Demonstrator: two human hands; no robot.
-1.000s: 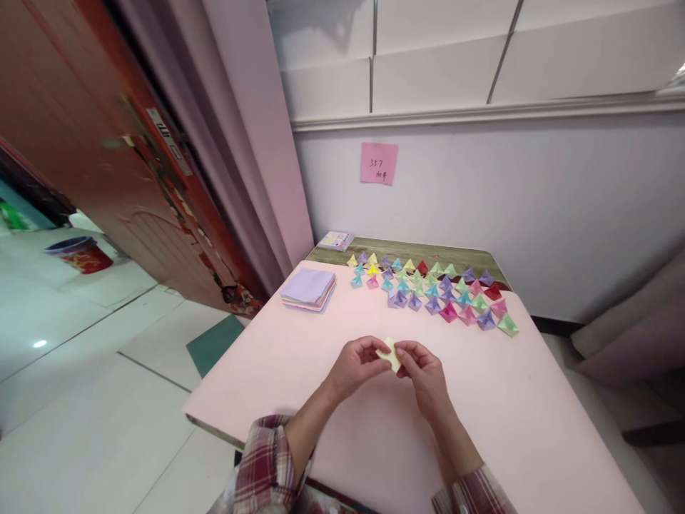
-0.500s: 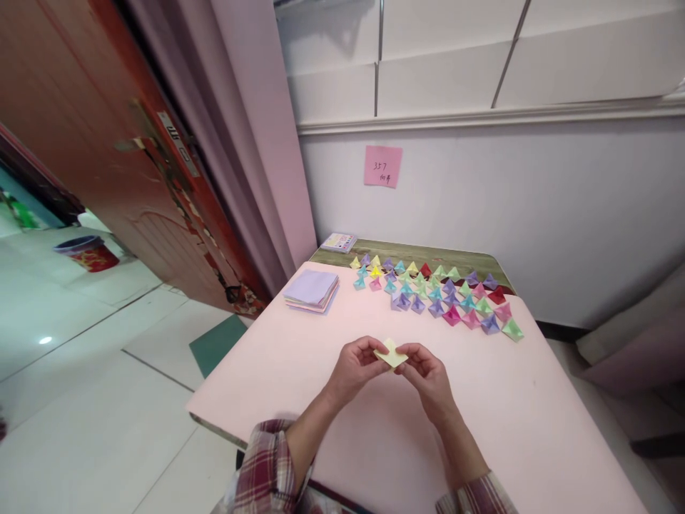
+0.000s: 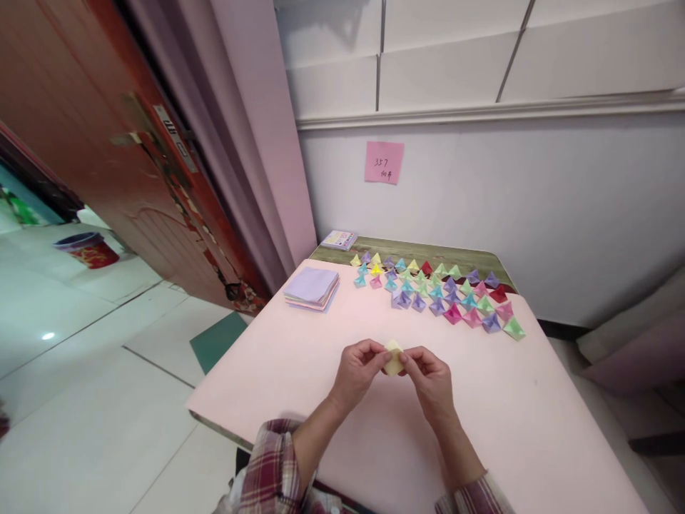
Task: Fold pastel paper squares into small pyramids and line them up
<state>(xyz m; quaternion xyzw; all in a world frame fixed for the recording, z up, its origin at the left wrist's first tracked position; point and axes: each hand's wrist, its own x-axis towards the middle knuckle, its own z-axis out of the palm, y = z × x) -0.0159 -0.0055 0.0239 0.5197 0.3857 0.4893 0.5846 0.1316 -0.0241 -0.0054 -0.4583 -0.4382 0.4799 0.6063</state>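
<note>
A small pale yellow folded paper (image 3: 394, 358) is held between both hands above the table, its outline a diamond. My left hand (image 3: 357, 368) pinches its left side between thumb and fingers. On the opposite side, my right hand (image 3: 428, 375) grips it with the thumb on the near face. The fingers behind the paper are partly hidden. Beyond the hands, several folded paper shapes (image 3: 437, 305) in many colours stand in rows. To the left of them lies a stack of square paper (image 3: 311, 285) with a lilac sheet on top.
The table has a pale pink cover (image 3: 321, 457) over it. A printed packet (image 3: 339, 240) lies at its far left corner. A pink note (image 3: 384, 163) is stuck to the wall. Left of the table are a reddish door (image 3: 107, 107) and a bin (image 3: 88, 250).
The yellow paper has gone from a wide, winged shape to a narrower diamond. My thumbs have come onto its near face, and both hands still hold it.
</note>
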